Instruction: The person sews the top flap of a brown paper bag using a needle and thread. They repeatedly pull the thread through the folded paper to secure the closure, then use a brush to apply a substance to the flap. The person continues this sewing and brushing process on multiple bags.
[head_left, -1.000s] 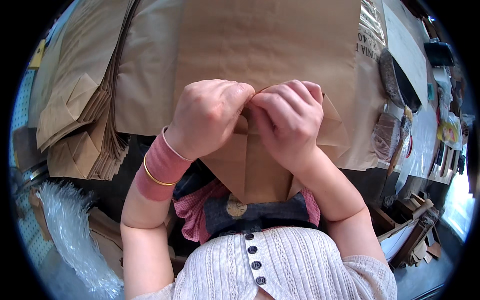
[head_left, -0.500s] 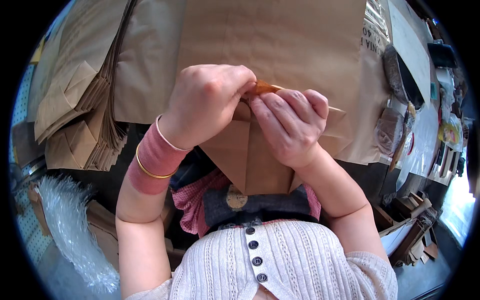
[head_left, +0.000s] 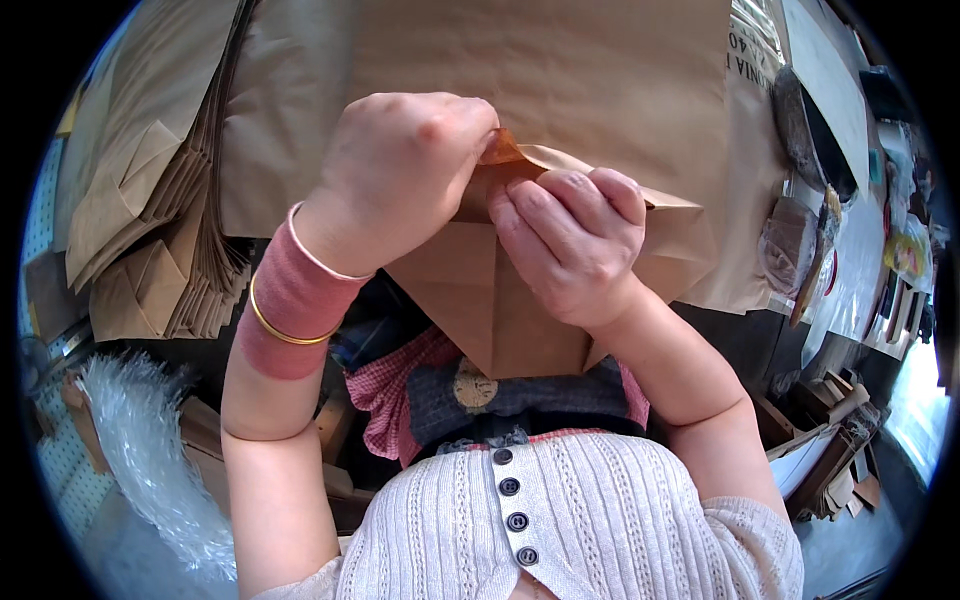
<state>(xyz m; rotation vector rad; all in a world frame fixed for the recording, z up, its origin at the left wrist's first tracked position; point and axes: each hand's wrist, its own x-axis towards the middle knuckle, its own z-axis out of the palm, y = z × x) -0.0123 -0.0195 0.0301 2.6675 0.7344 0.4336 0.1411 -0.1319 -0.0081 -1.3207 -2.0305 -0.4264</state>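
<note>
Two hands at work, one brown paper sack between them, centre of the frame. Left hand, upper centre: thumb and fingers pinched tight on a raised paper flap. Right hand, a little lower and to the right: fingers curled in, tips pressed together on the same paper; exact hold of the thumb hidden.

Sack's folded end points to the lower edge of the frame, tapering toward the person. Long axis seems to run top to bottom; cannot tell where its body parts from the broad brown paper at upper centre.

Left forearm: one pink wristband, one gold-coloured bangle around it. Left side of frame: two fanned groups of folded sacks, one above the other, pieces too tightly layered to count. Lower left: one bundle of clear plastic strips. Knitted top, lower centre: four dark buttons showing.
</note>
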